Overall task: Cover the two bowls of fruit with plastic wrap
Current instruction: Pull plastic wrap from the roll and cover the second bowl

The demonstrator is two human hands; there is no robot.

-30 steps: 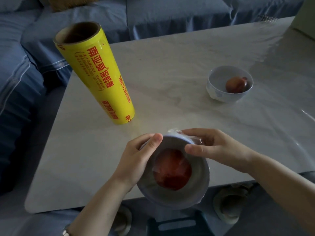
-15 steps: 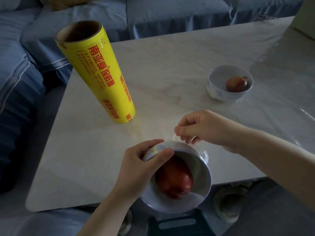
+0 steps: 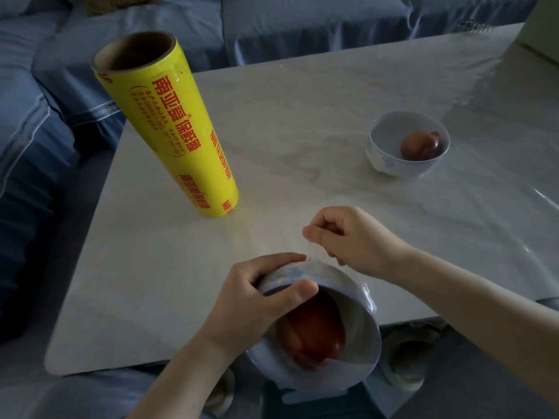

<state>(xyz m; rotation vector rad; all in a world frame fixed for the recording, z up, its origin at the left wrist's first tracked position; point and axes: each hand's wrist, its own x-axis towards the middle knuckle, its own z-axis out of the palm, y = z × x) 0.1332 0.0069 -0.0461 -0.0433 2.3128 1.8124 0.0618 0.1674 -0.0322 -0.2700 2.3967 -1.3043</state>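
While gripped, bowl [image 3: 361, 349] tilts, mouth toward camera.

table [image 3: 302, 116] lying ahead | wrap roll [image 3: 169, 131] standing on it at 10 o'clock | far bowl [image 3: 384, 160] sitting on it at 2 o'clock, far fruit [image 3: 419, 145] lying inside | near bowl [image 3: 363, 355] tilting over the table edge at 6 o'clock, near fruit [image 3: 311, 337] lying inside | left hand [image 3: 251, 300] gripping its rim at 9 o'clock | right hand [image 3: 351, 240] hovering at its 12 o'clock | sofa [image 3: 302, 25] running behind the table

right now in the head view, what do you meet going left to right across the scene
upright yellow roll of plastic wrap → left hand gripping the rim → tilted pale bowl with a red fruit → white bowl with a brownish fruit. right hand left out: it overlaps both bowls
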